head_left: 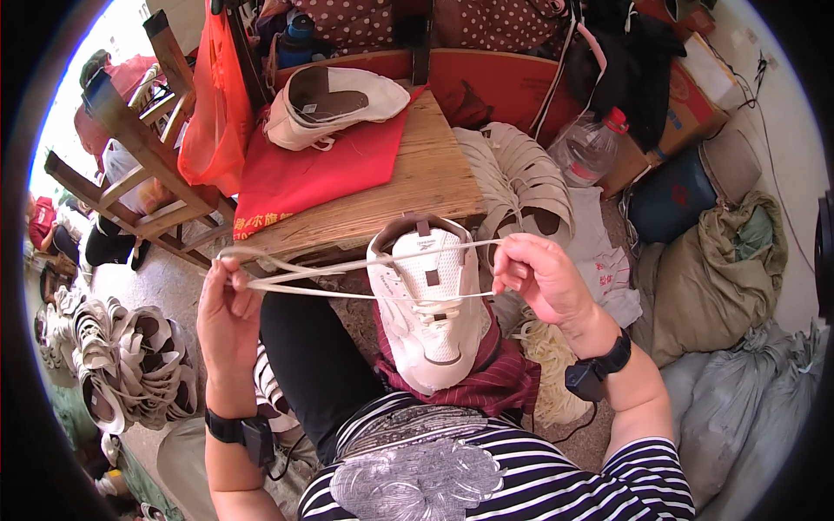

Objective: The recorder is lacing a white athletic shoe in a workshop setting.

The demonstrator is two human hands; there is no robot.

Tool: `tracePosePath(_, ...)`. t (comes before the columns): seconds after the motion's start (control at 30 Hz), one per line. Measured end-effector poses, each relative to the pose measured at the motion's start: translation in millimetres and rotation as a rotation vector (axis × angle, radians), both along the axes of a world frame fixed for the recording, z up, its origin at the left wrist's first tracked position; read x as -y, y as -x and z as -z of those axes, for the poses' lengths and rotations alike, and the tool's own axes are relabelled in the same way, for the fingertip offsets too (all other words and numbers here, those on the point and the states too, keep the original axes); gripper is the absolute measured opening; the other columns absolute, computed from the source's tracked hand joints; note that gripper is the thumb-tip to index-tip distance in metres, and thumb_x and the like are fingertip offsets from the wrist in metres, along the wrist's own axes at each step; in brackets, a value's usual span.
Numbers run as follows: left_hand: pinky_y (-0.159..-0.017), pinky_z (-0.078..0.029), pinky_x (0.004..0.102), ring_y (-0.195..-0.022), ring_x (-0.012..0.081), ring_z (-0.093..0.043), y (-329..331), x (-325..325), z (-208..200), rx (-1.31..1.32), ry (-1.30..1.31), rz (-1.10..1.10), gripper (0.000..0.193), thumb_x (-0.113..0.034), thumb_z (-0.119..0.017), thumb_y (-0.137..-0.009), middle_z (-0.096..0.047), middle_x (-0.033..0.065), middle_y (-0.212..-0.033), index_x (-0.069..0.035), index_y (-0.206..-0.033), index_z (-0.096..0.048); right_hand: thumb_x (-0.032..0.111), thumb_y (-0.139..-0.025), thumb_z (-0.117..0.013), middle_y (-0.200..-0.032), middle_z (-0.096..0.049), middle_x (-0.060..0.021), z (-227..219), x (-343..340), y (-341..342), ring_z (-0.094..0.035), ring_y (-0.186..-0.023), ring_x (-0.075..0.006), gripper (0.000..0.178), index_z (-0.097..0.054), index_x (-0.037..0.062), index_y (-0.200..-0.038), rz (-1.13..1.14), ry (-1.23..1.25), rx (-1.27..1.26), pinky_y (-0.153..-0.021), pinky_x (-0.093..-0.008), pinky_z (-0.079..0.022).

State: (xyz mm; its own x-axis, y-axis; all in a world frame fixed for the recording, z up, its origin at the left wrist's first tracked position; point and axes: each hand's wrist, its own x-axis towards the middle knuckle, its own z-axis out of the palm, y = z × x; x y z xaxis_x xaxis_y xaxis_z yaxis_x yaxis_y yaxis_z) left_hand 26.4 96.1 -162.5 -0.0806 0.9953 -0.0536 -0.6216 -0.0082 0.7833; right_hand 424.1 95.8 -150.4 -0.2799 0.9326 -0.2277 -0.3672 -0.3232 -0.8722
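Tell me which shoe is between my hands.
The white shoe on the maroon cloth, pale strands crossing in front; others rest elsewhere, one on the table.

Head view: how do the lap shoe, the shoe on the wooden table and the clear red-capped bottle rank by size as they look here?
1. Lap shoe
2. Shoe on the wooden table
3. Red-capped bottle
The lap shoe looks nearer the camera, so true sizes are unsure.

Laces [304, 274]: strung between my left grip [228, 300] and right grip [543, 273], barring way across shoe [427, 339]
Surface [439, 174]: bare wood passable beside red cloth [321, 178]; second shoe [365, 89] blocks far side
Far left: wooden frame [142, 137], red bag [213, 122] block me
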Motion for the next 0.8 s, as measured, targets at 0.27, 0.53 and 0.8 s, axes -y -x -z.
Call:
tracePosePath(0.27, -0.075, -0.046, 0.0254, -0.088, 0.0094, -0.059, 46.3, 0.1, 14.3, 0.124, 0.069, -0.128, 0.018, -0.021, -0.050, -0.106, -0.062, -0.0001, -0.089, -0.007, -0.108, -0.060, 0.016, -0.099, -0.053, -0.065, -0.045, 0.0031, -21.4, -30.3, -64.4, -0.047, -0.059, -0.0088, 0.017, -0.062, 0.0015, -0.095, 0.440, 0.023, -0.232, -0.063, -0.0266, -0.046)
tracePosePath(0.53, -0.059, -0.035, 0.0250, -0.066, 0.0100, -0.036, 181.2, -23.5, 41.3, 0.239, -0.056, -0.227, 0.021, -0.015, -0.044, -0.107, -0.042, -0.0003, -0.079, 0.002, -0.112, -0.055, 0.012, -0.102, -0.047, -0.066, -0.039, 0.0037, 19.1, -17.3, -278.6, -0.037, -0.050, -0.0088, 0.019, -0.056, -0.0021, -0.110, 0.853, 0.115, -0.247, -0.047, -0.0240, -0.034)
tracePosePath(0.8, -0.048, -0.026, 0.0203, -0.057, 0.0029, -0.036, 80.7, -19.7, 43.1, -0.552, 0.065, -0.407, 0.025, -0.021, -0.050, -0.104, -0.048, -0.0056, -0.073, -0.004, -0.116, -0.064, 0.018, -0.098, -0.054, -0.072, -0.046, 0.0059, 66.0, 6.1, -199.1, -0.036, -0.052, -0.0033, 0.022, -0.066, 0.0038, -0.109, 0.771, 0.045, 0.546, -0.043, -0.0208, -0.028)
